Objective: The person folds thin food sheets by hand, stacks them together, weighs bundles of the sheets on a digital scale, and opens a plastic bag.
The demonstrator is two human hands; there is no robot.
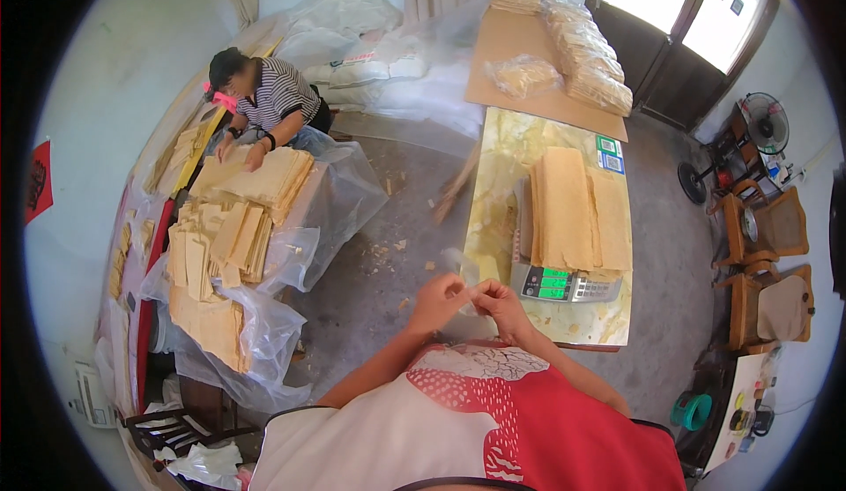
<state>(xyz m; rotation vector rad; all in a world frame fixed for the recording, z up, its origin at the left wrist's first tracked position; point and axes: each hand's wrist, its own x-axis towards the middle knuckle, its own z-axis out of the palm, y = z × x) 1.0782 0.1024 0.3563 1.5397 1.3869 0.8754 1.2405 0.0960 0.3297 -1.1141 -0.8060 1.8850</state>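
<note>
In front of my body, at the near left edge of the marbled table [493, 165], both hands pinch a clear plastic bag [470, 327]. My left hand [437, 302] has its fingers closed on the film. Close beside it, my right hand [502, 310] grips the same film between thumb and fingers. The bag hangs thin and crumpled, partly hidden by my hands. Just beyond my right hand stands a digital scale [582, 290] with a lit green display. Stacked tan, rough-edged flat sheets [560, 209] lie on top of it.
Filled clear bags [589, 55] lie on cardboard [502, 37] at the table's far end. To the left, a co-worker [273, 99] handles tan sheets at piles [225, 244] on plastic film. Wooden chairs [780, 222] and a fan [763, 123] stand along the right wall.
</note>
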